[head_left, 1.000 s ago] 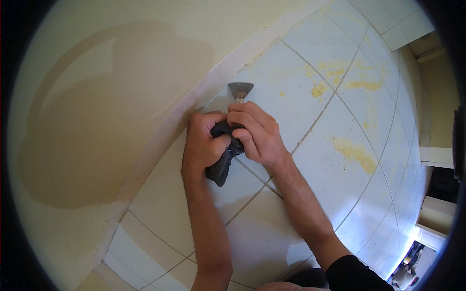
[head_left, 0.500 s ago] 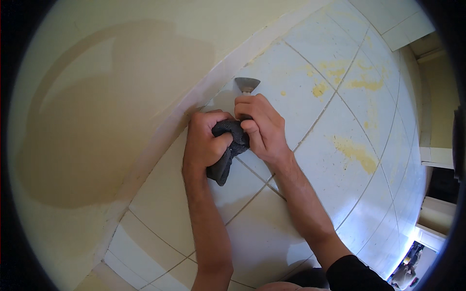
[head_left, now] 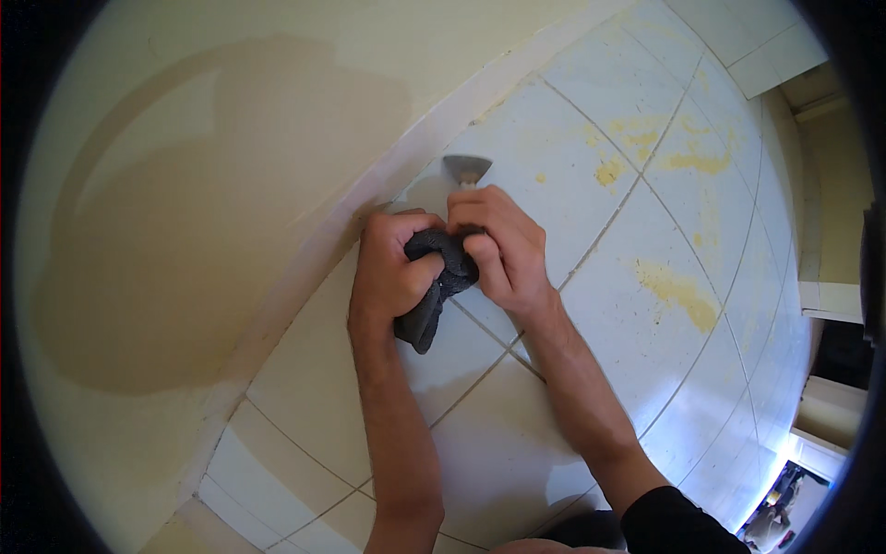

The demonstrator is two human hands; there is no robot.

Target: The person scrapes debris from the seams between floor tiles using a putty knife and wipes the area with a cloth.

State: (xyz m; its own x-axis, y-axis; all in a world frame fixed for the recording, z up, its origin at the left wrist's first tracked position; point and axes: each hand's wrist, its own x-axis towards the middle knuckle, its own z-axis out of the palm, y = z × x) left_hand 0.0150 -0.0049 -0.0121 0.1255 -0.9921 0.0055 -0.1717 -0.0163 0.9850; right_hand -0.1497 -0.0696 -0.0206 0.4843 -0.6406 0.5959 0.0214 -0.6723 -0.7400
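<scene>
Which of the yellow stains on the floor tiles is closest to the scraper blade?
The small yellow spot just right of the scraper blade; the larger yellow patches lie farther right.

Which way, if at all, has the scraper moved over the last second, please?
Yes, slightly: the scraper has edged right along the floor, closer to the yellow stain, which has stayed put.

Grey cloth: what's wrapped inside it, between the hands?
The grey cloth covers a scraper's handle; only its flared metal blade shows beyond the right hand. The left hand clamps the cloth; the handle is hidden.
</scene>
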